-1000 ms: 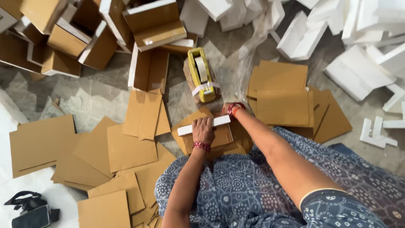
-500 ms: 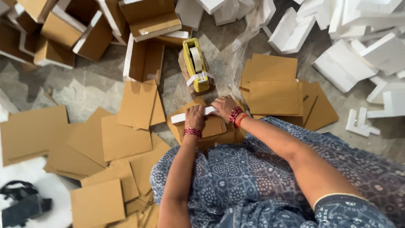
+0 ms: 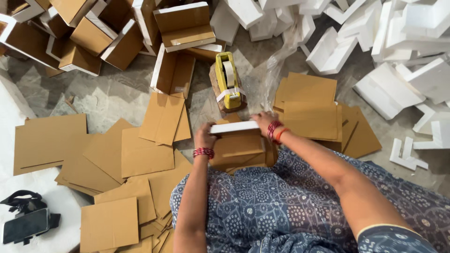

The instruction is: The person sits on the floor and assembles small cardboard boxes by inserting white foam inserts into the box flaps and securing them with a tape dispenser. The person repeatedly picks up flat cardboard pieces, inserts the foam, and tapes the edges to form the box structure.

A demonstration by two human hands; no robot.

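My left hand and my right hand grip the two ends of a white foam strip that lies across the top of a folded brown cardboard piece. The cardboard piece rests on the floor in front of my lap, which is covered by blue patterned cloth. Red bangles sit on both wrists. A yellow tape dispenser stands on a small block just beyond the hands.
Flat cardboard sheets lie spread to the left, and another stack sits to the right. Assembled cardboard-and-foam boxes pile at the top left. White foam pieces fill the top right. A black device lies at the bottom left.
My hands have shifted apart to the strip's ends, and the strip now sits squarely on top of the cardboard piece. The view has moved slightly.
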